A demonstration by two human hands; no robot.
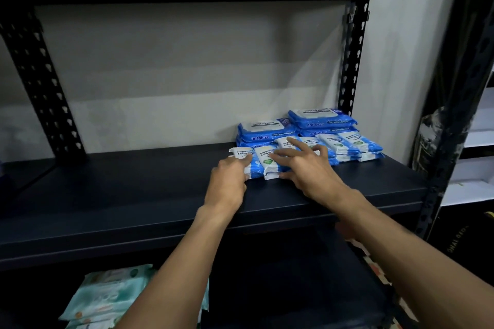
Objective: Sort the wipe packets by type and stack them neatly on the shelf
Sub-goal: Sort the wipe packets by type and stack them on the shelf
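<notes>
Squaring up the small white wipe packets (263, 161), it seems. They sit in low piles on the shelf (133, 195), directly in front of the blue antabax stacks (267, 128) and touching them. More of the same small type run along the front of those stacks toward their right end.

Risks, as I judge them:
- The film wrappers look slick. A sideways squeeze from both hands could shear a pile and send its top packets sliding.
- The right hand's reach could nudge the blue stacks behind, or mix the small packets in with them.
- The pale green packets (112, 291), on the lower shelf well below and left of the blue stacks, look unsorted.

Pose:
- Both forearms reach up and forward, palms down.
- Left hand (230, 179) is in front of the blue stacks' left end. Its fingers (244, 159) are bunched against the leftmost small pile. Cannot tell whether they grip or only push.
- Right hand (310, 171) lies flat over the middle piles, fingers (296, 143) spread wide and straight, with the thumb low at the pile's front.
</notes>
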